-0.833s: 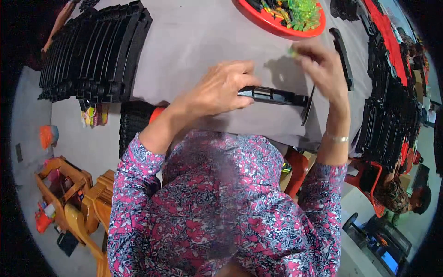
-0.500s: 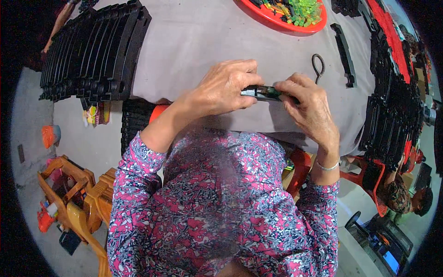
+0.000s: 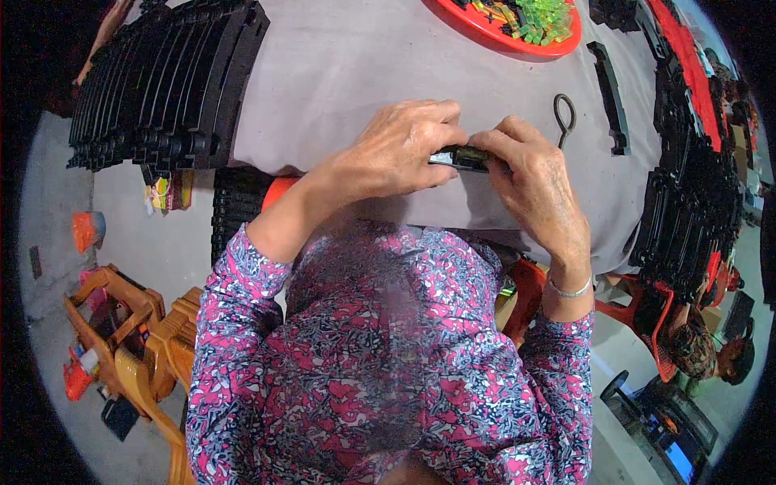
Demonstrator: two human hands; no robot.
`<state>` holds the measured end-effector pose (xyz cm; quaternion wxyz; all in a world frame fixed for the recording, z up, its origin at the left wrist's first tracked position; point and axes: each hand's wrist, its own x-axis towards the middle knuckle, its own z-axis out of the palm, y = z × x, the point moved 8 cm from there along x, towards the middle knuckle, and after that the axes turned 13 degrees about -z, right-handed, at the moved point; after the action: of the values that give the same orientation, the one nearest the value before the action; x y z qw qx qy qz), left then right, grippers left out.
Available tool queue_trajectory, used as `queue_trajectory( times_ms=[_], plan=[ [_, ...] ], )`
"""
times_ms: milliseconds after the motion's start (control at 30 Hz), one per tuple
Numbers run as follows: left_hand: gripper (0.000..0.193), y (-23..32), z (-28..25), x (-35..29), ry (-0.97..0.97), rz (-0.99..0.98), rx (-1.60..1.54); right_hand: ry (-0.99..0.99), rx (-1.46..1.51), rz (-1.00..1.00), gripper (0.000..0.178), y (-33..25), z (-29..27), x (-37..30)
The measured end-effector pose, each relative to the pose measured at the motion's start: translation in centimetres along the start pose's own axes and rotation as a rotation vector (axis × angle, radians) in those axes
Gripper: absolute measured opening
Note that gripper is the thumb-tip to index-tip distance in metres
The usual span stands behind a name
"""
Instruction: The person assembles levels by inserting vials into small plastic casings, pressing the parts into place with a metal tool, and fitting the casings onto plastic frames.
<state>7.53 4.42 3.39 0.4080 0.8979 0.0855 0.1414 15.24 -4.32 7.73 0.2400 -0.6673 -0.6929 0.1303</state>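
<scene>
Nearest, at the cuff of the patterned right sleeve point(image 3: 559, 343), a bracelet point(image 3: 571, 289) circles the wrist. Beyond it, above the near part of the cloth-covered table point(image 3: 339, 73), the left hand point(image 3: 408, 149) grasps the left part of a short black slotted bar point(image 3: 467, 158), which lies crosswise between the two hands. The right hand point(image 3: 529, 174) has its thumb and fingers bent onto the bar's right part; whether they also pinch a small piece cannot be told, since the fingers cover the spot. The likeliest fault lies here: uneven pressure from the right fingers could tilt the bar in the left hand's grasp, and any small piece beneath them could seat askew or spring away. Just beyond the right hand lies a loop-handled metal tool point(image 3: 564, 113), near enough to be knocked by a careless outward sweep. To its right rests a longer black notched bar point(image 3: 610, 97), apart from the tool. At left, a row of black bars point(image 3: 162, 89) reaches the table's near edge, where a catching forearm could topple it. Farthest stands the red basin point(image 3: 533, 55), holding translucent yellow-green pieces point(image 3: 546, 20); a bump could spill them.
</scene>
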Motion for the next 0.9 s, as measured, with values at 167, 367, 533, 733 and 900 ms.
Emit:
queue_trajectory(
  times_ms=[167, 367, 533, 733, 900],
  plan=[
    [0.026, 0.6, -0.3, 0.4, -0.040, 0.016, -0.022, 0.033, -0.080, -0.042, 0.025, -0.6, -0.1, 0.2],
    [0.019, 0.2, 0.3, 1.4, -0.125, -0.107, 0.073, -0.008, -0.075, -0.045, 0.023, -0.3, 0.0, 0.5],
    [0.018, 0.2, 0.3, 1.5, -0.101, -0.106, 0.105, 0.012, -0.067, -0.069, 0.021, 0.2, -0.2, 0.5],
    [0.019, 0.3, 0.4, 1.1, -0.073, -0.167, 0.120, -0.009, -0.109, -0.073, 0.014, 1.4, 0.4, 1.0],
    [0.020, 0.2, 0.7, 0.8, -0.055, -0.137, 0.109, -0.022, -0.050, -0.043, 0.013, 2.4, 0.4, 0.7]
  ],
)
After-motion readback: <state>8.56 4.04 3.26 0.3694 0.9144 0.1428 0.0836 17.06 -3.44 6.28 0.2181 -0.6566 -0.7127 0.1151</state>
